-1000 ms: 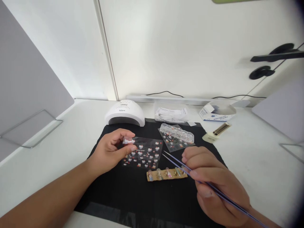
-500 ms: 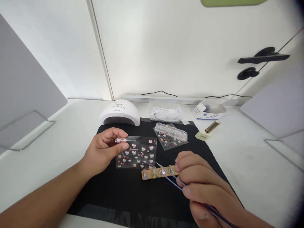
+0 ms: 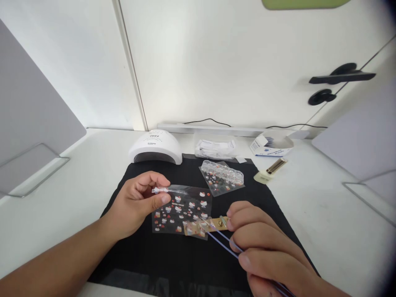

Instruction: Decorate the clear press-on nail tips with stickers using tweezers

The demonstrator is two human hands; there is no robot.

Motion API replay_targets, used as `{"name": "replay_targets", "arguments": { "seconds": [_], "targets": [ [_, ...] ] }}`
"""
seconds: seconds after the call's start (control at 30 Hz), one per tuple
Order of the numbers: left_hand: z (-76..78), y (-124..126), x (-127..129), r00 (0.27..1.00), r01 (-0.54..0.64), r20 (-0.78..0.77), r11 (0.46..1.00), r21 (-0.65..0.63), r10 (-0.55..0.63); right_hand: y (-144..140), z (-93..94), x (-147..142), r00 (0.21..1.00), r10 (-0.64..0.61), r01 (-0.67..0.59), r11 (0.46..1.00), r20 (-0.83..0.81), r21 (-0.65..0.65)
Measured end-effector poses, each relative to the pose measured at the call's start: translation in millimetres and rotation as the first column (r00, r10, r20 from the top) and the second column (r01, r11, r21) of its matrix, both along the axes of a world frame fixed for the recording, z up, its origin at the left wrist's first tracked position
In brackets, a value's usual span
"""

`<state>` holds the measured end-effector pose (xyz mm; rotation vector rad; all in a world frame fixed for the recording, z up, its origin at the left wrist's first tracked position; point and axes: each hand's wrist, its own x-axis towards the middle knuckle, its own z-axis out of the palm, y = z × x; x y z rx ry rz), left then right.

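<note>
- Purple tweezers (image 3: 227,249) are in the right hand (image 3: 266,243), fingers wrapped snugly round them. The tips have a small gap and sit over the lower-right corner of the sticker sheet (image 3: 181,216); can't tell if they're touching it.
- Left hand (image 3: 136,204), at 9 o'clock from that sheet, has the rolled-over top-left edge pinched between thumb and index, other fingers curled.
- The clear sheet (white cats, red bows) is over the black mat (image 3: 154,264), partly covering the tan nail-tip strip (image 3: 216,225) at 4 o'clock.
- My read: the step in hand is lining the tweezers up with the sheet. Next move calls for a steady left pinch, a fine tip grip, and not bumping those nail tips.
- Readable stuff: nail lamp (image 3: 156,144) at 11 says "OEIEZ", with what looks like "SUNone" underneath. Box (image 3: 275,150) at 2 says "Alcohol Pads", slightly blurry.
- Packets (image 3: 215,148) at 1 have print too small for me. Gold-capped polish bottle (image 3: 262,176), between 2 and 3: can't make out any label, sorry.
</note>
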<state>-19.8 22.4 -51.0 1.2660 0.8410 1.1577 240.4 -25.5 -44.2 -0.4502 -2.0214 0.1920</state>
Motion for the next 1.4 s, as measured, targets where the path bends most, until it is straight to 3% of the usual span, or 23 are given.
{"name": "replay_targets", "arguments": {
  "seconds": [0.23,0.43,0.63,0.8,1.0,1.17,1.4],
  "targets": [
    [2.8,-21,18,0.994,0.066,-0.084,0.998,-0.008,-0.066,-6,0.3,-8,0.996,-0.026,0.011,0.986,-0.091,-0.165],
    [-2.5,-27,21,0.984,0.146,-0.107,0.989,0.006,-0.145,-6,-11.3,-20,0.957,0.116,-0.189,0.944,-0.266,-0.270],
    [-3.2,-28,20,0.984,0.172,-0.063,0.980,0.102,-0.166,-4,-24.2,-21,0.888,0.209,-0.332,0.908,-0.410,-0.255],
    [-8.1,-27,19,0.978,0.207,-0.027,0.946,0.248,-0.206,-6,-26.0,-16,0.891,0.174,-0.308,0.910,-0.418,-0.279],
    [-9.7,-28,18,0.959,0.281,-0.065,0.904,0.324,-0.275,-7,-23.5,-14,0.904,0.148,-0.277,0.917,-0.400,-0.287],
    [-12.8,-31,20,0.955,0.295,-0.096,0.912,0.284,-0.279,-6,-21.8,-15,0.910,0.138,-0.253,0.931,-0.390,-0.261],
    [-14.2,-34,23,0.981,0.195,-0.031,0.953,0.230,-0.193,-7,-24.8,-14,0.924,0.060,-0.168,0.951,-0.377,-0.261]
  ]
}}
